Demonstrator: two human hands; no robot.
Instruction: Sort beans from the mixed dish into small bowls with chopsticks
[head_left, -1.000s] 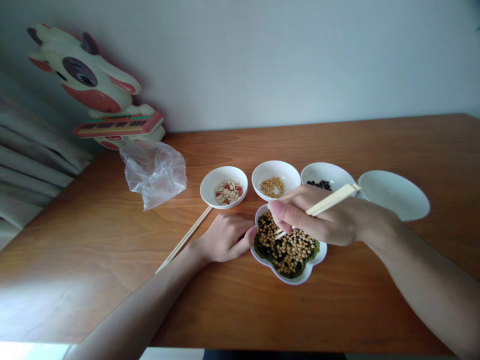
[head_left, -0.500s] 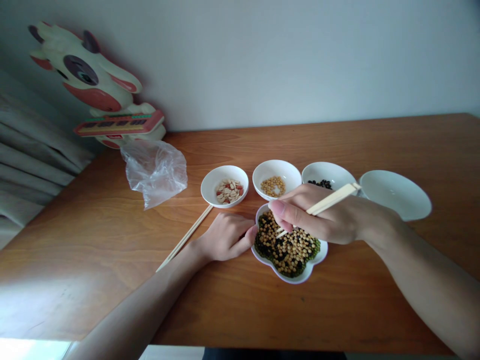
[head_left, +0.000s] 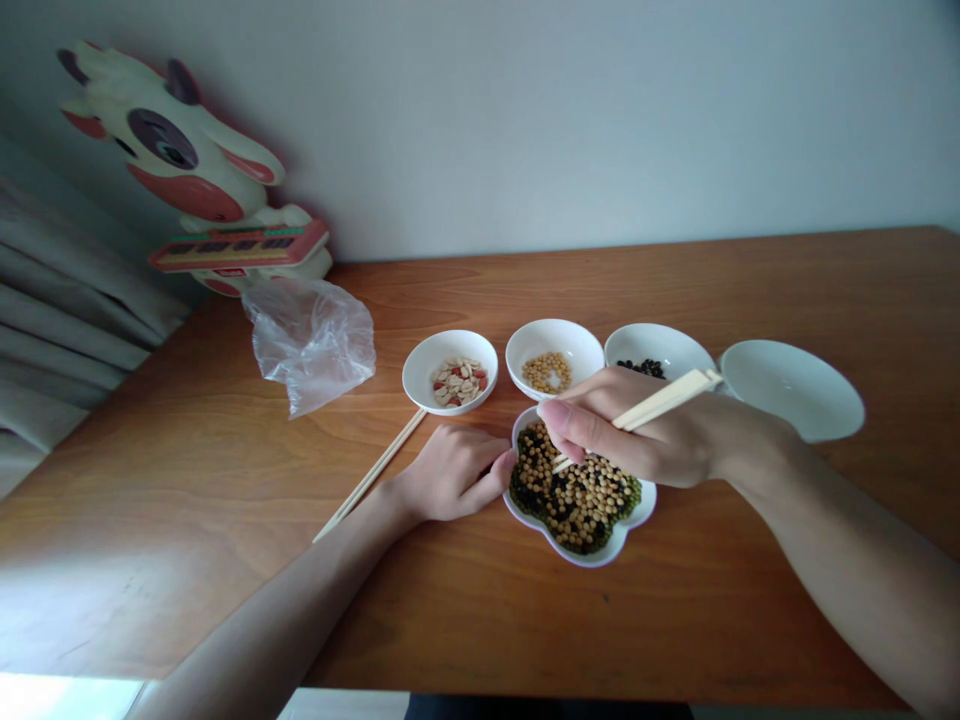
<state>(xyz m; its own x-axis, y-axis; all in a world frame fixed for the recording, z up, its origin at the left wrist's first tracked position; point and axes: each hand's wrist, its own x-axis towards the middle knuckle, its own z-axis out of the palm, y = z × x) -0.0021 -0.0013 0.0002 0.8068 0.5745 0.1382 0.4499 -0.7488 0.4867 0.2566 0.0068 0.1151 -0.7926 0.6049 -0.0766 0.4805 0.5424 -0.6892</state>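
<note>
A pair of wooden chopsticks is gripped in my right hand, tips down among the beans. Below it stands a flower-shaped white bowl of mixed yellow soybeans, black beans and small green beans. My left hand is closed at the bowl's left rim, thumb against the edge and the other fingers curled. Behind are a white bowl of pale and reddish flat seeds or nuts, a bowl with yellow soybeans and a bowl with black beans, partly hidden by my right hand.
An empty white bowl sits at the right of the row. Another pair of chopsticks lies left of my left hand. A crumpled clear plastic bag and a cow-shaped toy keyboard are at the back left, near a curtain.
</note>
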